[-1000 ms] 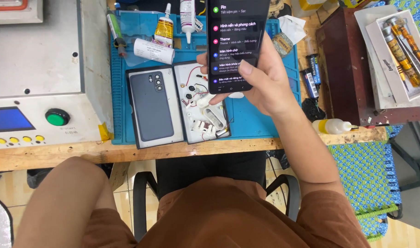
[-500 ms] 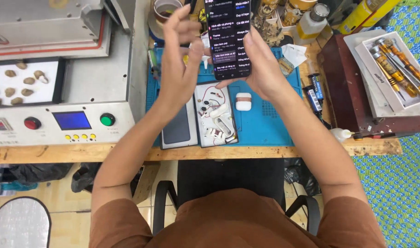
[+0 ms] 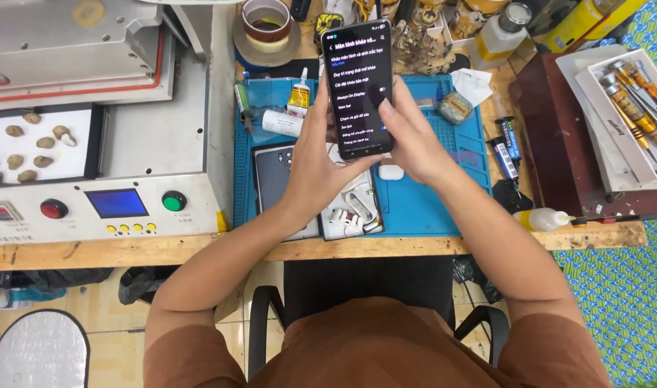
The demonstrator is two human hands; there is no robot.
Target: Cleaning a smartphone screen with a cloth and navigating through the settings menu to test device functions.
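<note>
**Lit smartphone held in 2 hands over the blue work mat**

Nearest the camera, an orange-brown shirt and 2 bare forearms are seen rising from the near edge of the wooden workbench (image 3: 91,251). Over the middle of the blue mat (image 3: 422,208), a black smartphone (image 3: 359,86) is held upright with its screen lit and a dark menu shown. The left hand (image 3: 318,169) is wrapped around the phone's left edge and lower back, fingers closed on it. The right hand (image 3: 415,147) is closed on the right edge, and its thumb (image 3: 387,115) is laid on the glass at the right side of the screen.

Under the hands, near the mat's near edge, a dark phone back cover (image 3: 271,179) and an opened white phone frame (image 3: 353,212) are laid side by side, both partly hidden by the left wrist. A small white part (image 3: 391,172) lies just beside the frame. At the bench's near right edge a white squeeze bottle (image 3: 544,219) is lying on its side.

On the left end of the bench stands a grey machine (image 3: 156,136) with 1 red button (image 3: 53,209), 1 green button (image 3: 173,201) and a blue display (image 3: 116,203). At the mat's far left corner a small glue tube (image 3: 298,97) and a white tube (image 3: 282,123) are found. Beyond the mat's far edge, a roll of tape (image 3: 266,21) is set. At the far right, screwdrivers (image 3: 634,90) are kept in a white tray (image 3: 594,100).
</note>
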